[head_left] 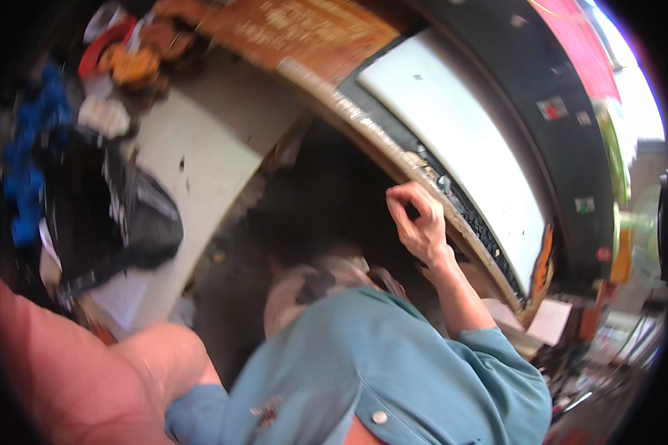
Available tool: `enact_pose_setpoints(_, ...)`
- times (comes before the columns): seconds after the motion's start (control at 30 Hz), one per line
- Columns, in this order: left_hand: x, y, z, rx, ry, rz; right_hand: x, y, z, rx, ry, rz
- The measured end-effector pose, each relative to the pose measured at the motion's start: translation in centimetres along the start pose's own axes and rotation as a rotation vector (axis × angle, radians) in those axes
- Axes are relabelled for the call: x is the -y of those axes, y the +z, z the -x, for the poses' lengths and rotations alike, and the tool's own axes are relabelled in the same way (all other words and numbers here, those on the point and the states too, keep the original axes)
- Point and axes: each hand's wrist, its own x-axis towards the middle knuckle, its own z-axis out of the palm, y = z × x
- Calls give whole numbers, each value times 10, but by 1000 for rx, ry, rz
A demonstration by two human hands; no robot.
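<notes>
My right hand (421,225) is beside the wooden edge (364,127) of a workbench. Its fingers are curled in, thumb and forefinger forming a loop around a dark gap, and nothing shows in them. A long white board (453,141) lies on the bench just beyond that hand, with dark crumbly bits (482,236) along its near side. At the lower left my bent left arm (89,363) fills the corner, very close and blurred. The left hand itself is outside the picture.
On the left, a black plastic bag (145,215) rests by a pale panel (200,137), with a blue bundle (33,159) behind it. Orange and red items (133,63) are piled at the far left. A worn brown board (304,33) covers the bench's far end. Clutter (601,378) stands at right.
</notes>
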Motion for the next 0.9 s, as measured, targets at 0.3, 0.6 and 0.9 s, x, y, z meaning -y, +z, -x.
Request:
enact_pose_setpoints(0.3,-20,108,-64,73,257,18,-52,-79,84,-334,109,64)
enact_pose_setpoints(0.6,-115,235,-118,-81,160,415,-131,-183,182,-634,381,277)
enact_pose_setpoints(0.9,-71,419,23,512,-666,18,-137,-149,166,-362,-26,97)
